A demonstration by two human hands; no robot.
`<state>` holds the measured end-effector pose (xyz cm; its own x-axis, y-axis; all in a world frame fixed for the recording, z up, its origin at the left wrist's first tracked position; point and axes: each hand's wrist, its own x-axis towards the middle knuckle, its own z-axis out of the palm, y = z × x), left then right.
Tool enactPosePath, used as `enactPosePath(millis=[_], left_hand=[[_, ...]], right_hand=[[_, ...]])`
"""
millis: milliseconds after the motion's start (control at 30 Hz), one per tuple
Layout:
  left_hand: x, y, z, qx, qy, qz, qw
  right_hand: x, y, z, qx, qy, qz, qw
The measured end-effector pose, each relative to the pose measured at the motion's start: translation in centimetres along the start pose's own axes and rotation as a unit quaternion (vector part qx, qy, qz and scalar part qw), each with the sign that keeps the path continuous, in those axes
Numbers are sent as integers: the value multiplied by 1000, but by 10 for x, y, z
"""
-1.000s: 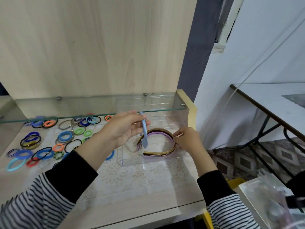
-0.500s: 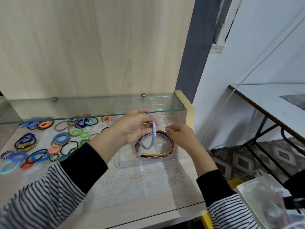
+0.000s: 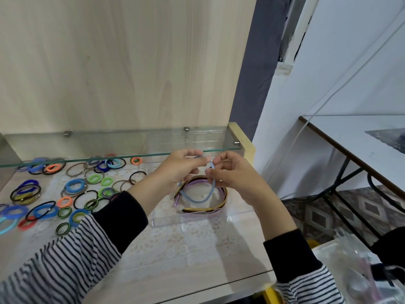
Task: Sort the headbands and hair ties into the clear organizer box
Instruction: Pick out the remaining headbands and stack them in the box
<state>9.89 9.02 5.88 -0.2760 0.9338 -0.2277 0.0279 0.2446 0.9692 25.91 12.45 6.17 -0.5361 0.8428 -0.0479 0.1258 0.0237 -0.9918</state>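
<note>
Your left grip (image 3: 178, 170) and right grip (image 3: 237, 179) each pinch one tip of the blue headband (image 3: 210, 192), held over the box (image 3: 188, 219). Its arc hangs down with the open side up, and its span runs left to right across the box. Your fingers hide most of the left tip. More headbands (image 3: 224, 195) lie overlapped in the box, and their count is hard to make out. Hair ties (image 3: 74, 187) cover the worktop (image 3: 197, 270) left of the box.

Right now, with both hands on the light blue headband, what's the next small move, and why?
Probably lower the light blue headband into the clear organizer box and release: left hand and right hand pinch it above the purple headband already inside.
</note>
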Motion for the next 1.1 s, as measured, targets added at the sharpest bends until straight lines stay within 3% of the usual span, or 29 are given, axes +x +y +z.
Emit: enactPosePath(millis=[133,333,700,933,1100], left_hand=[[5,-16,-5,107,56,62,991],[11,-48,-26,328,88,99,935],[9,-54,-34,308,111,141,934],[3,-64,-36,359,75,111,924],[0,-68,-34,393,61,106,911]], right_hand=[[3,-1,-1,-16,27,-10,999],[4,-1,-4,5,38,-11,999],[21,26,-17,10,150,-4,989],[33,60,-9,-190,212,8,959],[31,66,-4,-283,193,13,939]])
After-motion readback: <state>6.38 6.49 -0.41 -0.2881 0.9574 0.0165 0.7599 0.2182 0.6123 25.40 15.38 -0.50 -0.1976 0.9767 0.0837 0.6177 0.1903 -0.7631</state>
